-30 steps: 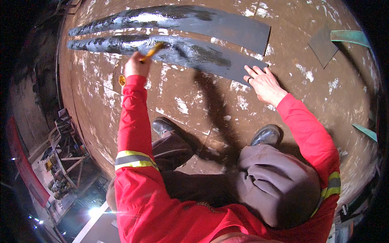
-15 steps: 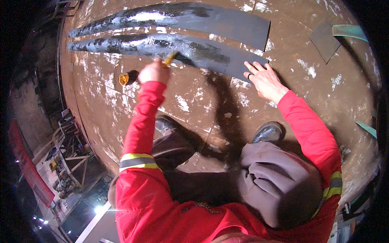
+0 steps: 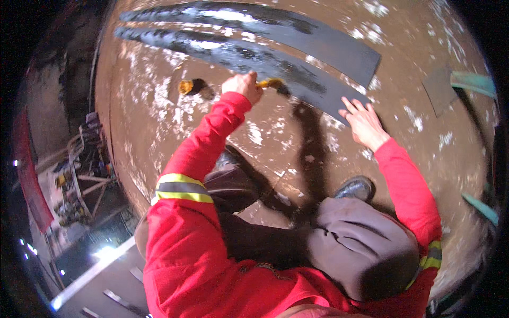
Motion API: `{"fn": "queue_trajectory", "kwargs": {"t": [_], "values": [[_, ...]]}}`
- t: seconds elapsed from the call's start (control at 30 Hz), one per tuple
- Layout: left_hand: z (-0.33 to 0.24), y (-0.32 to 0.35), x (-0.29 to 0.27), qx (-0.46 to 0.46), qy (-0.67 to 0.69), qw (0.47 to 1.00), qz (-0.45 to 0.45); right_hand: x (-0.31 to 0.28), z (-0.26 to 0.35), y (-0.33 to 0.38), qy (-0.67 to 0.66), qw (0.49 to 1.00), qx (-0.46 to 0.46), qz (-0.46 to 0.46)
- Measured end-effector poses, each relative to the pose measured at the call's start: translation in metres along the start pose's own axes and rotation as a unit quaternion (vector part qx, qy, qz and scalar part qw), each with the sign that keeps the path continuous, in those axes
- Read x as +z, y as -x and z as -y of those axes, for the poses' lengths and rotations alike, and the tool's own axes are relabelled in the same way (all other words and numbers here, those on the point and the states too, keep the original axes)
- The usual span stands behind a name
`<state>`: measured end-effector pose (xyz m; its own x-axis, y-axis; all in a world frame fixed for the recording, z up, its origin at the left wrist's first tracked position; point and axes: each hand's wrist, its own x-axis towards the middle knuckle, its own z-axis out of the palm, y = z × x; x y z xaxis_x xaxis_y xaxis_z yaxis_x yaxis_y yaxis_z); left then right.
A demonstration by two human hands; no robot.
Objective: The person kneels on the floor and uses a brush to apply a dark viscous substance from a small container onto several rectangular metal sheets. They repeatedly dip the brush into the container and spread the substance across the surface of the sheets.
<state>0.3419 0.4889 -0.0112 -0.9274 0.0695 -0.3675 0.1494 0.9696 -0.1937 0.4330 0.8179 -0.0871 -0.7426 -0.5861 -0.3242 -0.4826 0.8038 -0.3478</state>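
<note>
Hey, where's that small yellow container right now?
In the head view, the small yellow container is on the brown surface left of centre, to the left of the left hand and below the nearer dark strip.

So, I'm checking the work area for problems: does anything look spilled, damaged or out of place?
Mainly the brown surface: irregular white patches mar it, whether spills or flaking I can't tell. The nearer grey strip looks unevenly coated, glossy black toward the left, dull grey at its right end.
</note>
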Motion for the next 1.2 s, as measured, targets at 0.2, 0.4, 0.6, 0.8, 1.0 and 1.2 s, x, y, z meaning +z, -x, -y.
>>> {"fn": "queue_trajectory", "kwargs": {"t": [0.2, 0.4, 0.6, 0.8, 1.0, 1.2], "values": [[0.167, -0.003, -0.157, 0.102, -0.029, 0.990, -0.095, -0.018, 0.000, -0.008, 0.007, 0.999, 0.001, 0.049], [0.262, 0.068, -0.171, 0.040, -0.031, 0.992, -0.113, -0.105, 0.055, -0.058, -0.053, 0.983, -0.169, -0.045], [0.315, 0.084, -0.073, -0.050, 0.006, 0.990, -0.130, -0.107, 0.185, -0.214, -0.142, 0.951, -0.214, -0.171], [0.340, 0.053, -0.018, 0.001, 0.092, 0.987, -0.135, -0.019, 0.290, -0.363, -0.263, 0.934, -0.053, -0.235], [0.341, 0.026, 0.025, 0.037, 0.088, 0.985, -0.143, 0.023, 0.319, -0.421, -0.267, 0.937, -0.060, -0.219], [0.329, -0.001, 0.058, 0.013, 0.097, 0.988, -0.123, 0.019, 0.325, -0.438, -0.275, 0.928, -0.089, -0.235]]}}
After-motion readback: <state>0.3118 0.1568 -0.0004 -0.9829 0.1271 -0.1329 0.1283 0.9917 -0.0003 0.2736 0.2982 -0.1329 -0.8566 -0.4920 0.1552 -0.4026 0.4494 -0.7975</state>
